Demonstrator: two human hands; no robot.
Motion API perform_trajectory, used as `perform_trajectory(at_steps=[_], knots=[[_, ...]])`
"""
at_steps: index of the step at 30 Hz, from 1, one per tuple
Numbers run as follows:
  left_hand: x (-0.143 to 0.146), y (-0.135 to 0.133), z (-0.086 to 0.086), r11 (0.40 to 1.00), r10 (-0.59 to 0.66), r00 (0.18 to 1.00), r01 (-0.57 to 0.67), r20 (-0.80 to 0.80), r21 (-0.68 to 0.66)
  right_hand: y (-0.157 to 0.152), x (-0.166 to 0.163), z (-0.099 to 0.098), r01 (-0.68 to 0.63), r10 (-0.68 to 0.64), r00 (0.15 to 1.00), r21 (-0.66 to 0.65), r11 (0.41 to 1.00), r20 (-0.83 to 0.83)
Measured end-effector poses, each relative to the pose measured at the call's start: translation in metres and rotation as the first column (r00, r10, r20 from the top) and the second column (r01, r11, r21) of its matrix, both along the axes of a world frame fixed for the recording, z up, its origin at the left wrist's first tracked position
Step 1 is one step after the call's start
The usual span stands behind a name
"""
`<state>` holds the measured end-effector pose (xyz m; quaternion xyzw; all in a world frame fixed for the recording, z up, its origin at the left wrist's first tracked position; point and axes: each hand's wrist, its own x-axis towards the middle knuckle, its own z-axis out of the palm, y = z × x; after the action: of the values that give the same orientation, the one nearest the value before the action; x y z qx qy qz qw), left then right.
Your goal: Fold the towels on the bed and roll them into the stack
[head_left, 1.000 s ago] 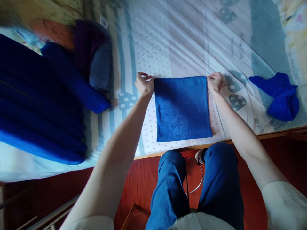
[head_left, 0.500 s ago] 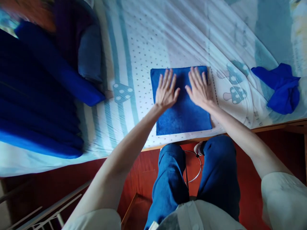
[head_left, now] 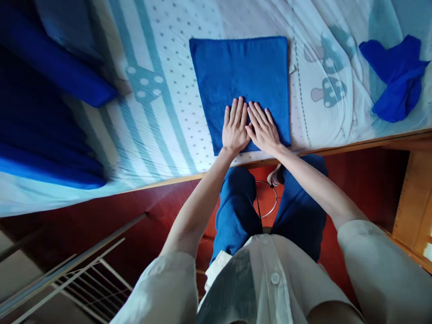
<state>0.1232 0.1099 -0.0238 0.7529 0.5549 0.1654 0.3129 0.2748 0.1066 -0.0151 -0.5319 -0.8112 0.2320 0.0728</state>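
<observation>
A blue square cloth lies flat on the bed, close to its front edge. On the cloth's near part rests my left hand, palm down with fingers stretched out. Beside it my right hand also lies flat, its fingers angled to the left. The two thumbs meet or nearly meet. Neither hand grips anything.
A crumpled blue cloth lies on the patterned bed sheet to the right. Dark and blue garments are heaped at the left. The wooden bed edge runs before my knees, and a white metal rack stands lower left.
Both hands have slid from the cloth's far part to its near part and come closer together. The camera view has shifted, so the bed sits higher in the picture.
</observation>
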Motion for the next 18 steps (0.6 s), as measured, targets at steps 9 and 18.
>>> perform_trajectory(at_steps=[9, 18], knots=[[-0.059, -0.052, 0.007, 0.992, 0.123, 0.992, -0.123, -0.012, 0.004, -0.043, 0.077, 0.002, 0.128, -0.126, 0.99, -0.03, 0.991, 0.064], [-0.094, -0.099, 0.023, 1.0, 0.007, 0.997, -0.009, -0.082, -0.016, -0.095, 0.132, 0.025, 0.151, -0.15, 0.989, -0.11, 0.982, 0.018]])
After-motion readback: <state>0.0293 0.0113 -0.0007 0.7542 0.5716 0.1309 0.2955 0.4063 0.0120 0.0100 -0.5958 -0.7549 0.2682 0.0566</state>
